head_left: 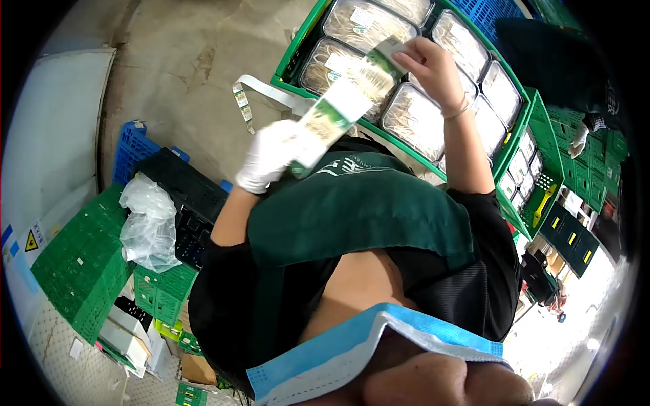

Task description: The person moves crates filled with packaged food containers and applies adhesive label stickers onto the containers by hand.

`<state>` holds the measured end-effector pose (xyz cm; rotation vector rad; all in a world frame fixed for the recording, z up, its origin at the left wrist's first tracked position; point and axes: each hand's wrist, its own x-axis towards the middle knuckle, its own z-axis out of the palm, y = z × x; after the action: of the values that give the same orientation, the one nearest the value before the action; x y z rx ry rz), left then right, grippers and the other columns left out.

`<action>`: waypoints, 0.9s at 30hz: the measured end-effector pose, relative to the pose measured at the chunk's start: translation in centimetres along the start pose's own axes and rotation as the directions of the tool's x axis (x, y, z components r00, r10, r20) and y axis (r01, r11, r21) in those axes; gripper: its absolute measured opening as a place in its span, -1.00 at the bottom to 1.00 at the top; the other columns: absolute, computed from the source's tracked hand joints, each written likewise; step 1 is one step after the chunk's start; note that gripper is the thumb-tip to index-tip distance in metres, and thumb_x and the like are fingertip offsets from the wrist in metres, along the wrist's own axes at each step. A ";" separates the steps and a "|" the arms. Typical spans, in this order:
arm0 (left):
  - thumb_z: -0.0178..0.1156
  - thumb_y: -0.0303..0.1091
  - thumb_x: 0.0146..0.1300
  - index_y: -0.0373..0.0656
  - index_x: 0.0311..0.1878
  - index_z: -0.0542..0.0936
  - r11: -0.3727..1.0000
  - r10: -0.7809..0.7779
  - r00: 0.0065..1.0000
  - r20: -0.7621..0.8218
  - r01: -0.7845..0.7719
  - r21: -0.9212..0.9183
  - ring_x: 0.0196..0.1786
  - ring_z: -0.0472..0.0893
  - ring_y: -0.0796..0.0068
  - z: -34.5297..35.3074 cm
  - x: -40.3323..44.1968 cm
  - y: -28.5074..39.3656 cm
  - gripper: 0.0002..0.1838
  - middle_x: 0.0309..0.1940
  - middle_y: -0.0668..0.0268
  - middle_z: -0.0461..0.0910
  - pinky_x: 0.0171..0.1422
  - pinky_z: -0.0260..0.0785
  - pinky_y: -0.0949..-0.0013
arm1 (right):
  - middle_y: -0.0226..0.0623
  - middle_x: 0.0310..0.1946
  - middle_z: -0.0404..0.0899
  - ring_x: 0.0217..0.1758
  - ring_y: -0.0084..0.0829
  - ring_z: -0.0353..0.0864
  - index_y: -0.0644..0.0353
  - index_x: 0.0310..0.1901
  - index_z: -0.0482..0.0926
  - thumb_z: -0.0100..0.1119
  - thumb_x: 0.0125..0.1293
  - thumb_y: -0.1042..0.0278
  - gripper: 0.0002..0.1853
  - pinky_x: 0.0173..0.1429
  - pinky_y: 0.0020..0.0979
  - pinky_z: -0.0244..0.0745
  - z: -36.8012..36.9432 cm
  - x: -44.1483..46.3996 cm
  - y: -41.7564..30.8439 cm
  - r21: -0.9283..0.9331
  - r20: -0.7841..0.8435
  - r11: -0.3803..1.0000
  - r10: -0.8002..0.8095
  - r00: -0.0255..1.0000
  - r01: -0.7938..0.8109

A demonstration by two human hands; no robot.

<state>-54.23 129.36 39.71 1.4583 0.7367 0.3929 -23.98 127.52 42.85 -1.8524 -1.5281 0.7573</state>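
My left hand (pixel 269 157), in a white glove, is closed on a strip of green and white printed labels (pixel 328 120). A loose tail of the strip curls out beyond that hand. The bare right hand (pixel 430 70) pinches the strip's other end between thumb and fingers, over a green crate (pixel 288 68). Inside the crate are several clear-lidded plastic boxes (pixel 412 120) of pale, thin strands, some bearing white labels. The stretched strip is blurred and hides part of the boxes.
A second green crate (pixel 550 157) with smaller boxes stands at the right, near a co-worker's gloved hand (pixel 579 140). Crumpled clear plastic (pixel 150 220) lies by black and green crates at the left. Beyond them is a blue crate (pixel 130 150).
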 end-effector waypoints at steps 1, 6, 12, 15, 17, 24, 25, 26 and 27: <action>0.04 -0.48 0.07 -0.33 -0.30 0.48 0.987 -0.143 0.987 -0.066 0.138 -0.087 -0.35 0.49 0.55 -1.5 -0.9 -1.4 -0.86 -0.40 0.29 0.50 -0.25 0.33 0.52 | -0.20 -0.55 0.52 -0.51 -0.38 0.54 0.26 -0.32 0.44 0.16 0.03 0.24 -0.73 -0.44 -0.45 0.42 0.2 0.4 2.0 0.028 0.046 0.999 -0.021 0.999 0.020; 0.02 -0.54 0.05 -0.38 -0.20 0.42 0.902 -0.294 0.947 -0.133 0.228 -0.366 -0.25 0.50 0.54 -4.1 -1.9 -4.1 -0.79 -0.33 0.26 0.49 -0.16 0.35 0.53 | -0.10 -0.17 0.40 -0.17 -0.22 0.42 0.18 -0.08 0.31 0.20 -0.05 0.12 -0.48 -0.08 -0.28 0.32 8.4 -2.4 5.6 -0.524 0.100 0.846 -0.054 0.994 0.099; 0.03 -0.55 0.05 -0.36 -0.02 0.34 0.924 -0.146 0.989 -0.023 0.128 -0.360 -0.13 0.45 0.55 1.1 0.1 -1.4 -0.64 -0.15 0.22 0.45 -0.04 0.30 0.53 | -0.16 -0.30 0.49 -0.21 -0.28 0.46 0.21 -0.01 0.34 0.12 0.06 0.03 -0.47 -0.11 -0.36 0.36 5.0 -4.1 -1.3 0.346 0.244 0.923 0.085 0.966 -0.169; 0.05 -0.54 0.06 -0.35 -0.02 0.35 0.959 -0.253 0.961 0.111 0.265 -0.105 -0.12 0.44 0.57 1.0 1.0 -1.0 -0.63 -0.16 0.25 0.46 -0.02 0.27 0.54 | -0.30 -0.50 0.47 -0.47 -0.48 0.43 0.25 -0.26 0.46 0.23 0.00 0.34 -0.72 -0.33 -0.50 0.34 4.4 -5.4 -3.8 0.092 0.205 0.987 -0.146 0.968 0.129; 0.06 -0.54 0.06 -0.34 -0.02 0.36 0.909 -0.416 0.885 0.208 0.411 0.072 -0.11 0.44 0.58 1.7 1.7 0.5 -0.64 -0.17 0.26 0.47 -0.01 0.26 0.55 | -0.27 -0.57 0.45 -0.55 -0.48 0.43 0.24 -0.36 0.50 0.25 -0.05 0.40 -0.80 -0.45 -0.52 0.33 4.3 -5.8 -3.7 0.190 0.231 0.968 -0.204 0.951 0.161; 0.18 -0.40 0.04 -0.30 -0.39 0.49 0.980 -0.038 0.967 -0.253 -0.013 -0.200 -0.48 0.33 0.70 7.6 3.1 0.5 -0.85 -0.59 0.42 0.42 -0.36 0.23 0.60 | -0.22 -0.60 0.52 -0.57 -0.25 0.52 0.23 -0.37 0.50 0.22 -0.04 0.30 -0.77 -0.45 -0.42 0.43 2.2 -5.5 -3.2 0.043 0.063 0.972 -0.234 0.970 0.232; 0.17 -0.41 0.04 -0.31 -0.40 0.47 0.985 -0.121 0.976 -0.181 0.095 -0.146 -0.48 0.36 0.67 7.5 2.7 1.0 -0.85 -0.57 0.39 0.43 -0.35 0.26 0.56 | -0.25 -0.62 0.52 -0.59 -0.25 0.52 0.23 -0.37 0.50 0.21 -0.03 0.27 -0.76 -0.46 -0.42 0.43 1.6 -4.5 -2.1 -0.073 0.006 0.945 -0.319 0.948 0.319; 0.15 -0.42 0.03 -0.31 -0.39 0.47 0.980 -0.150 0.979 -0.140 0.129 -0.152 -0.46 0.38 0.65 7.3 2.5 1.2 -0.85 -0.53 0.37 0.44 -0.34 0.27 0.54 | -0.22 -0.57 0.53 -0.54 -0.25 0.53 0.21 -0.34 0.49 0.19 -0.01 0.24 -0.75 -0.42 -0.41 0.44 0.5 -2.3 -0.4 -0.096 -0.007 0.979 -0.183 0.983 0.181; 0.14 -0.43 0.03 -0.32 -0.38 0.47 0.974 -0.178 0.979 -0.103 0.161 -0.157 -0.44 0.41 0.63 6.6 2.3 1.1 -0.86 -0.50 0.36 0.46 -0.33 0.29 0.52 | -0.20 -0.53 0.54 -0.49 -0.25 0.54 0.20 -0.32 0.49 0.17 0.00 0.21 -0.74 -0.39 -0.39 0.44 -0.4 0.4 1.7 -0.118 -0.020 0.992 -0.046 0.999 0.043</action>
<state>-47.96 126.04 40.01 1.2308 0.9009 0.3946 -22.58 127.63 41.79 -1.8978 -1.6250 0.6355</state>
